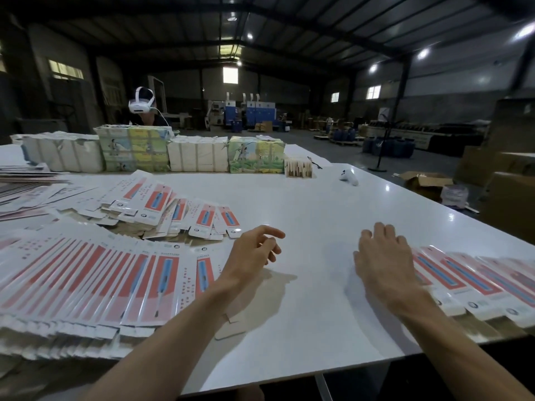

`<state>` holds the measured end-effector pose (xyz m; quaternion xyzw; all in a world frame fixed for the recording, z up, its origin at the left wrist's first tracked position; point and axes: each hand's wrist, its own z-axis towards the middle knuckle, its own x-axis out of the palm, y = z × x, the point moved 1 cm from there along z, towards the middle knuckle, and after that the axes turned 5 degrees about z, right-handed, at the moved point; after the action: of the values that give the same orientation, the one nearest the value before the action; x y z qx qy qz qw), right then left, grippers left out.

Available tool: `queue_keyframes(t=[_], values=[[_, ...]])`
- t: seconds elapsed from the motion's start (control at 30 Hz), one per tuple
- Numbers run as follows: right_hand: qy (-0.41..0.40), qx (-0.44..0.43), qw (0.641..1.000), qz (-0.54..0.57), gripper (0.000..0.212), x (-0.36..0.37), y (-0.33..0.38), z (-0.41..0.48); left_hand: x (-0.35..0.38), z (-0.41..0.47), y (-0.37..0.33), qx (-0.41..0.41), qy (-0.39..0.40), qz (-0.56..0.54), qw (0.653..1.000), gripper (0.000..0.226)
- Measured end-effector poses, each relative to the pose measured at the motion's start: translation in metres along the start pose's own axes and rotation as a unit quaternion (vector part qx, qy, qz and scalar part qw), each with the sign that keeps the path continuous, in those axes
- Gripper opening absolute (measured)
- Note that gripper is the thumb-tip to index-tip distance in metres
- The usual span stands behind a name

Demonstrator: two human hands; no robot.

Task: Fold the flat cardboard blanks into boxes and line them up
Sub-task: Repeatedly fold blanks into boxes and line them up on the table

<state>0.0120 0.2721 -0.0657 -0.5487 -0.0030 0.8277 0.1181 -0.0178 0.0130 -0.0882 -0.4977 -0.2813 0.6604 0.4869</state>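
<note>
Now, in the head view, your left grip hovers over the white worktop with fingers loosely curled, holding nothing. Your right grip is spread flat, fingers straight, at the left end of the row of red-and-white cardboard boxes lined up along the near right edge; whether it touches them is unclear. Flat red-and-white cardboard blanks lie fanned out at your left, a loose heap of them behind, and one brown blank lies under your left forearm.
</note>
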Motion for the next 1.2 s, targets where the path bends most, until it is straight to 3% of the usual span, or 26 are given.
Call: queue_keyframes(t=[0.13, 0.27, 0.4, 0.57, 0.63, 0.7, 0.87, 1.2], values=[[-0.041, -0.090, 0.987, 0.129, 0.017, -0.017, 0.067, 0.018, -0.009, 0.003, -0.012, 0.045, -0.069, 0.060, 0.995, 0.029], [-0.048, -0.164, 0.962, 0.214, 0.013, -0.022, 0.126, 0.028, -0.031, 0.008, -0.033, 0.002, -0.074, 0.212, 0.975, 0.019], [-0.020, -0.180, 0.948, 0.263, 0.014, -0.003, 0.155, 0.030, -0.077, -0.003, -0.048, -0.048, -0.109, 0.437, 0.892, 0.029], [0.024, -0.150, 0.932, 0.329, 0.016, 0.021, 0.153, 0.032, -0.123, -0.038, -0.043, -0.195, -0.008, 0.591, 0.783, 0.061], [0.022, -0.143, 0.926, 0.348, 0.017, 0.025, 0.150, 0.034, -0.125, -0.048, -0.037, -0.239, 0.039, 0.607, 0.757, 0.071], [0.028, -0.140, 0.921, 0.363, 0.017, 0.028, 0.149, 0.035, -0.126, -0.053, -0.030, -0.259, 0.071, 0.594, 0.758, 0.071], [0.035, -0.137, 0.910, 0.389, 0.016, 0.033, 0.148, 0.036, -0.131, -0.051, -0.024, -0.277, 0.060, 0.556, 0.781, 0.062], [0.042, -0.133, 0.894, 0.427, 0.017, 0.032, 0.146, 0.036, -0.138, -0.044, -0.011, -0.295, 0.048, 0.598, 0.744, 0.077]])
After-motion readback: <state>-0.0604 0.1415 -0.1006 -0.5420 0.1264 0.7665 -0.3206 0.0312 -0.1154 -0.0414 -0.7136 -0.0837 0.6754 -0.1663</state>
